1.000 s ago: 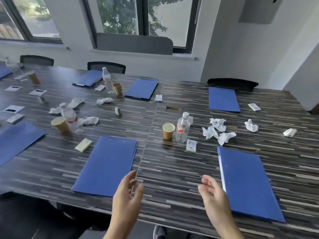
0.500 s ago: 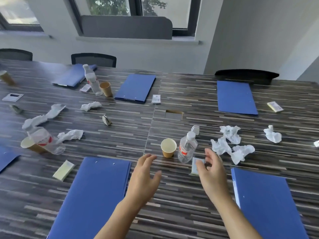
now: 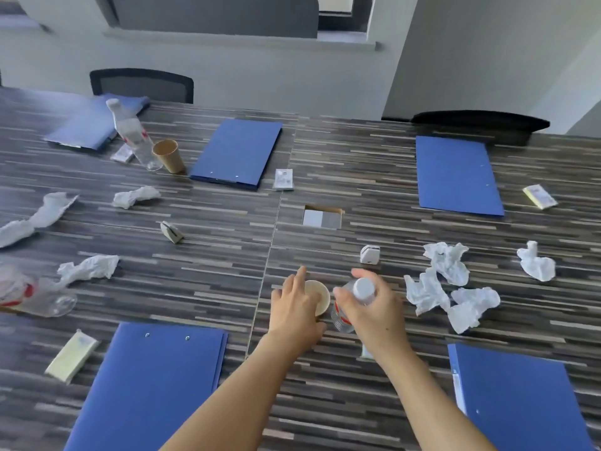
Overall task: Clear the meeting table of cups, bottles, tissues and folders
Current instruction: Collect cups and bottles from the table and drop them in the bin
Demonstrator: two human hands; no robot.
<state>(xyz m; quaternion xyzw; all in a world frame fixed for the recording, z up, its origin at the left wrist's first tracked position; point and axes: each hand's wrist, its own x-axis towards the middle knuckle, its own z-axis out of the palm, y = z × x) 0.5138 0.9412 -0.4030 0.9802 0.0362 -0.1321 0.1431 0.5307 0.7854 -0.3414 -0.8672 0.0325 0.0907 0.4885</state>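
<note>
Overall: both forearms reach forward over the bench [image 3: 201,275], palms down.
Left hand [image 3: 294,309]: fingers and thumb curled round the paper cup [image 3: 318,295] — index finger past its rim.
Right hand [image 3: 374,309]: wrapped round the water bottle [image 3: 363,287] below its cap.
Cup and bottle: side by side, mid-bench — crumpled tissues [image 3: 426,291] near, to their right.

Both hands were open, hovering over the near edge of the counter [image 3: 357,177]; half a second ago they were partway forward.

- Left hand [image 3: 297,315]: now at the paper cup [image 3: 318,293], fingers round its left side, thumb at the near side.
- Right hand [image 3: 374,310]: now curled round the upper part of the bottle [image 3: 363,287], cap showing between thumb and fingers.
- Small packet [image 3: 366,353] beside the bottle: now mostly hidden under the right wrist.
- View has moved forward and tipped down; the windows are nearly out of frame.
</note>
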